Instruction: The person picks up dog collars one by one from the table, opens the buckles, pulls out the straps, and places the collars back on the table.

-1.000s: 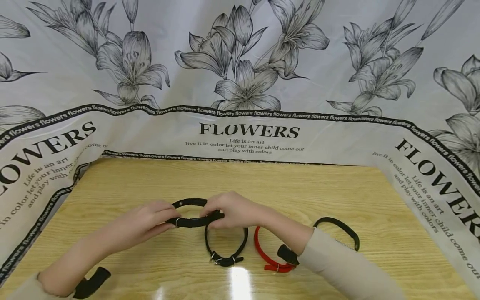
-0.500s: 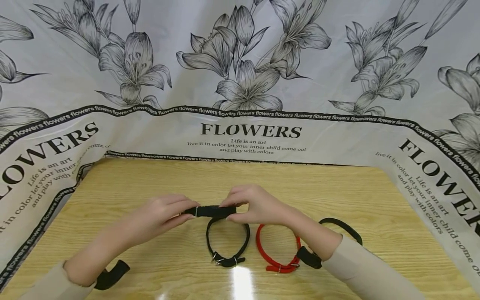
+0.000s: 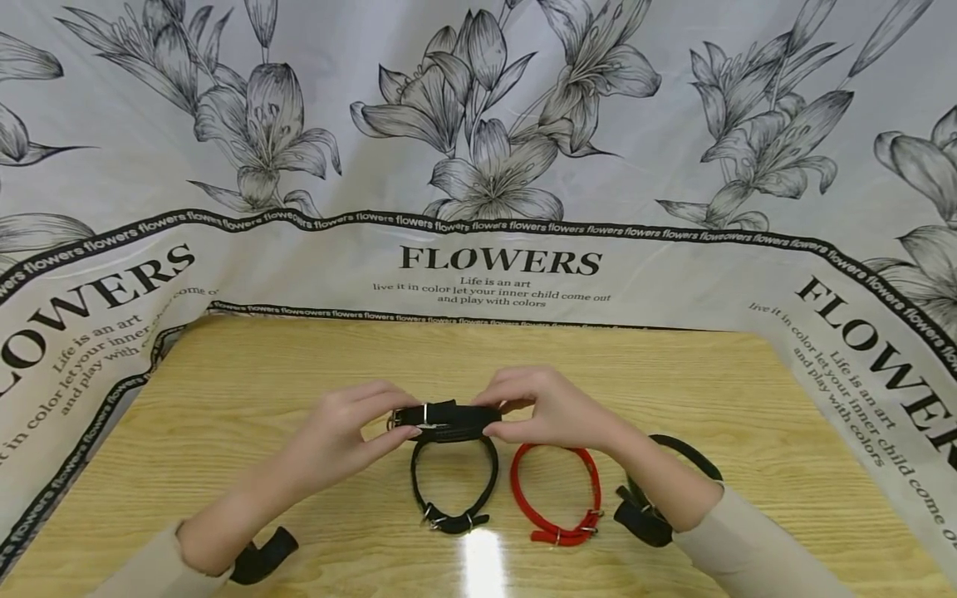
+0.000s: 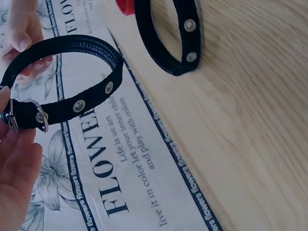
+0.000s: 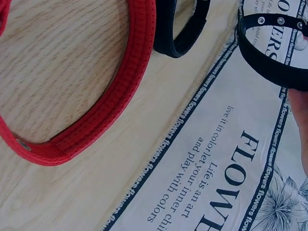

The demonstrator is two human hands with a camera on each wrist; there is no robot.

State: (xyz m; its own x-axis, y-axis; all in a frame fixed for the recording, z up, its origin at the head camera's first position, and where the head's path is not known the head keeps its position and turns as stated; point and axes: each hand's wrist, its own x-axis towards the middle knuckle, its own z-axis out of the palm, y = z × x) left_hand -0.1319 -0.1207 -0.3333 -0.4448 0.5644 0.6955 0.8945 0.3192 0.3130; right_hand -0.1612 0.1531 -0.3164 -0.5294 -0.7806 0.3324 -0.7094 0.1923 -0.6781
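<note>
Between both hands, raised above the table, is a black dog collar [image 3: 463,422] closed into a loop. My left hand [image 3: 366,422] pinches its buckle end between thumb and fingers. With thumb and fingers, my right hand [image 3: 532,405] grips the opposite end. The left wrist view shows metal eyelets along the band, with the silver buckle [image 4: 13,115] by the left fingertips. Just below the held loop in the head view, a second black collar [image 3: 493,477] lies buckled on the table. A red collar [image 3: 516,490] lies to its right.
Another black collar [image 3: 688,453] lies farther right, partly hidden behind the right forearm. Black straps [image 3: 265,555] sit at the wrists. The wooden table [image 3: 299,353] ends at a white flower-printed cloth [image 3: 501,274] behind and at both sides.
Both hands have moved right with the held collar. It has turned from a visible open ring to nearly edge-on, its buckle now showing at the left. The collars on the table stay put.
</note>
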